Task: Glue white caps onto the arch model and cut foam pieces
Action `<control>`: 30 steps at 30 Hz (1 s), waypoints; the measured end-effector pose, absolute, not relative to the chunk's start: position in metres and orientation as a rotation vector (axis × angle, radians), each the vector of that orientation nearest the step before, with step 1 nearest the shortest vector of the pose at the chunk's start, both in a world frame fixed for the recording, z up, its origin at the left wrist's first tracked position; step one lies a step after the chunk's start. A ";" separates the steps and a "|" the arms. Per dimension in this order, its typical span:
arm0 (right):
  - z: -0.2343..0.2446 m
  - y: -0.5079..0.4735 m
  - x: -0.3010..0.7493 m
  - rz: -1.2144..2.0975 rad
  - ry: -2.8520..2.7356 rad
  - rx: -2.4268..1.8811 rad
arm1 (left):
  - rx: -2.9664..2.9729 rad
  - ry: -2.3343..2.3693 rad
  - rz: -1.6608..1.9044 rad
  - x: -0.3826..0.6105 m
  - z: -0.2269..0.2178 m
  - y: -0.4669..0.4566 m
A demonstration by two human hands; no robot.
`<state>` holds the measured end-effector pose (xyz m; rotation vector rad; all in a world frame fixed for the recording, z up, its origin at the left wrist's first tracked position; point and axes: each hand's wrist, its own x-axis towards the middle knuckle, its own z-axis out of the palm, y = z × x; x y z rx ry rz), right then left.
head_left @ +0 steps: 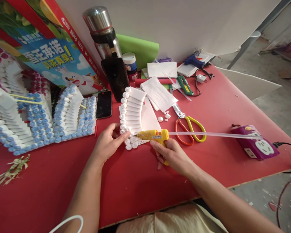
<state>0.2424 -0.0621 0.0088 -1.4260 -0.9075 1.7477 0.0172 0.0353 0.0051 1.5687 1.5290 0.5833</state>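
My right hand (171, 153) grips a yellow hot glue gun (154, 136) with a long clear glue stick (213, 134) sticking out to the right. Its nozzle points left at the lower edge of a white fan-shaped paper piece (135, 110) edged with small white rolls. My left hand (109, 142) pinches that lower edge, its fingers closed on the rolls beside the nozzle. Both hands rest over the red table (135, 184).
Finished blue-and-white roll pieces (38, 119) lie at the left. A phone (104, 104), a steel flask (104, 32), a paint jar (130, 64), white sheets (158, 94), scissors (190, 127), a blue glue gun (192, 60) and a purple power strip (255, 144) surround the work.
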 end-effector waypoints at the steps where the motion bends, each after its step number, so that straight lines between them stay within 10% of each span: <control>1: 0.009 -0.062 0.242 1.749 -0.907 -1.426 | 1.564 1.529 0.587 0.018 0.005 0.035; 30: 0.014 -0.066 0.265 1.785 -0.792 -1.207 | 1.504 1.449 0.514 0.013 0.010 0.033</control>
